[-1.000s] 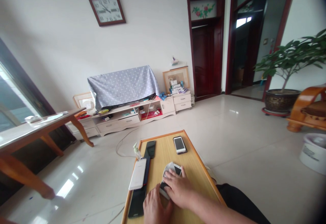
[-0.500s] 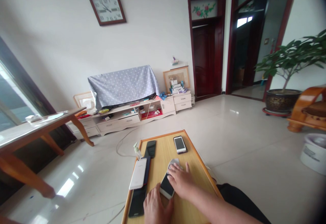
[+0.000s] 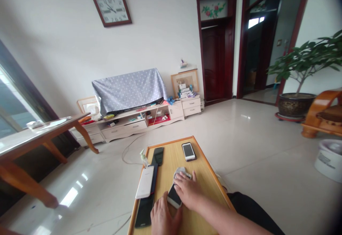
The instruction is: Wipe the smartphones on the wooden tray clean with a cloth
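A white-framed smartphone [image 3: 175, 196] with a dark screen lies tilted on the small wooden table [image 3: 197, 224]. My left hand [image 3: 164, 215] steadies its near end, fingers at the left edge and thumb at the near right corner. On the phone's far half my right hand [image 3: 188, 190] presses a grey cloth [image 3: 179, 171], fingers over it and thumb apart. Part of the screen is hidden under that hand. Left of my hands lie a white phone [image 3: 145, 182], face down, and a black phone [image 3: 144, 212].
Another black phone [image 3: 158, 156] and a pump bottle [image 3: 144, 158] stand along the table's left side. A white phone in a dark case [image 3: 188, 151] lies at the far right. Beyond are a low cabinet [image 3: 117, 131], a potted plant [image 3: 296, 105] and a white bucket [image 3: 330, 162].
My right hand and the cloth have shifted slightly left across the phone, baring a bit of its far right corner. My left hand stays at the near end.
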A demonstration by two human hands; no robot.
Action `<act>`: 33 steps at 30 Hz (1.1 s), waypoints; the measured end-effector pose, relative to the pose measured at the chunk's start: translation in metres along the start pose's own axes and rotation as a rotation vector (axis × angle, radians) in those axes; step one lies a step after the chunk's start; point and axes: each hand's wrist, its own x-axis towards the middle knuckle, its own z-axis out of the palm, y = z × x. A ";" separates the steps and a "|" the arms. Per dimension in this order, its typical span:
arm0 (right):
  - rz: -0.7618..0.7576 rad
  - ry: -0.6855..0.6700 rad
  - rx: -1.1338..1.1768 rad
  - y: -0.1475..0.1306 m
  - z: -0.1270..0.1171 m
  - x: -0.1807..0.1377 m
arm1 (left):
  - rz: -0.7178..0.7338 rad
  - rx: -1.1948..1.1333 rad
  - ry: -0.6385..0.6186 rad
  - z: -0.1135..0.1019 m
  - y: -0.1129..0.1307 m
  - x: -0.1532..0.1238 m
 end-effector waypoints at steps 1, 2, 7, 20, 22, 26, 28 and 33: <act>0.014 0.007 -0.008 0.001 0.000 0.002 | -0.002 0.000 -0.001 0.000 0.000 0.000; 0.020 0.009 -0.016 0.001 0.000 0.002 | 0.001 -0.003 -0.001 -0.001 0.001 0.000; -0.107 -0.052 -0.008 -0.013 0.007 -0.011 | 0.016 -0.041 -0.018 -0.002 0.000 0.000; 0.045 0.035 -0.071 0.006 0.003 0.021 | 0.004 0.000 0.009 0.001 0.000 0.000; 0.005 0.018 -0.064 -0.001 0.007 0.016 | -0.003 -0.016 0.002 -0.001 0.000 0.001; -0.155 -0.079 -0.025 -0.020 0.015 -0.002 | 0.022 -0.071 -0.035 -0.004 -0.001 0.001; -0.182 -0.097 -0.015 -0.022 0.015 -0.006 | 0.028 -0.083 -0.036 -0.004 -0.001 0.000; -0.059 -0.026 -0.050 -0.008 0.003 0.009 | -0.011 -0.039 0.012 -0.001 0.001 0.000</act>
